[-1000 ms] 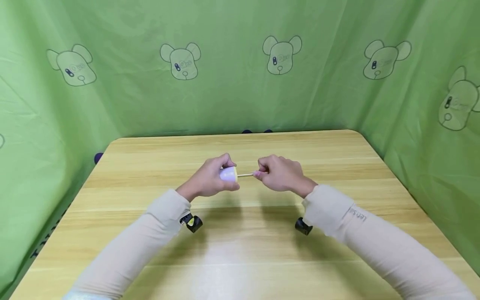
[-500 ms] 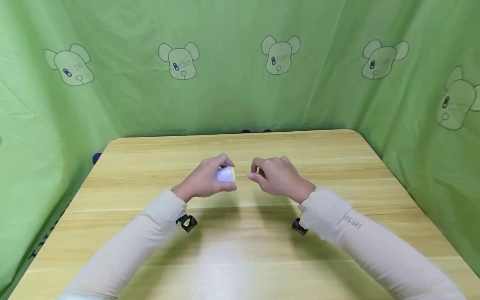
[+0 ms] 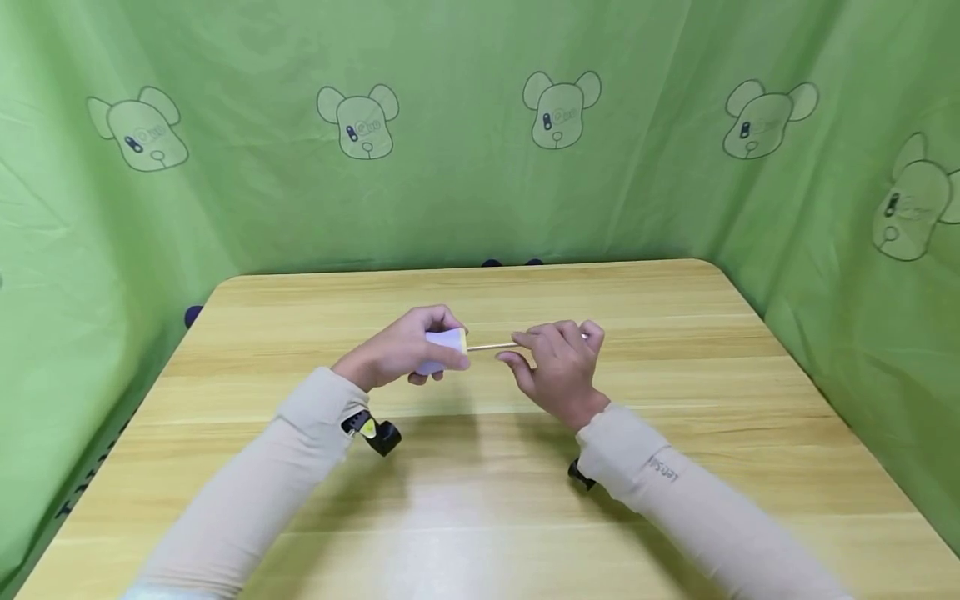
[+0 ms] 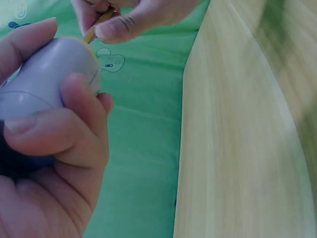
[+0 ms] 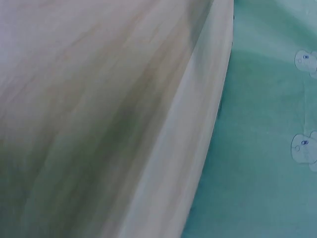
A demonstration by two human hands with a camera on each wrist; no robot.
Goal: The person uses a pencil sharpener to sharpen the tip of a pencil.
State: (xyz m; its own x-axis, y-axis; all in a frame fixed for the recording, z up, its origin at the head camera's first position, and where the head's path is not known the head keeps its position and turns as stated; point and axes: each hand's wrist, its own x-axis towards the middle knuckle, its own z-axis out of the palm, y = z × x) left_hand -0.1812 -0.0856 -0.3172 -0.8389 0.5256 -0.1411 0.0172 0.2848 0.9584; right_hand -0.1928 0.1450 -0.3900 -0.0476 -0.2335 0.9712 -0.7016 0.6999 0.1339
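My left hand (image 3: 405, 343) grips a lilac, rounded pencil sharpener (image 3: 447, 338) with a yellow rim, held sideways above the table. From its rimmed end a thin yellow pencil (image 3: 491, 346) runs across to my right hand (image 3: 561, 367). That hand's fingers curl over the pencil, whose far end shows past the knuckles; the thumb sits lower, on the near side. In the left wrist view, fingers wrap the sharpener (image 4: 59, 69), and the pencil (image 4: 96, 27) meets its end between the other hand's fingers. The pencil's tip is hidden. Neither hand appears in the right wrist view.
A light wood table (image 3: 465, 500) lies beneath both hands. Green curtains (image 3: 465, 200) printed with bear heads enclose its back and sides. Each wrist wears a small black camera, the left camera (image 3: 384, 437) being the plainer one.
My right hand has turned and shifted its hold along the pencil, with its wrist coming nearer to me. The left hand has rolled a little, tilting the sharpener, and its lower fingers now show.
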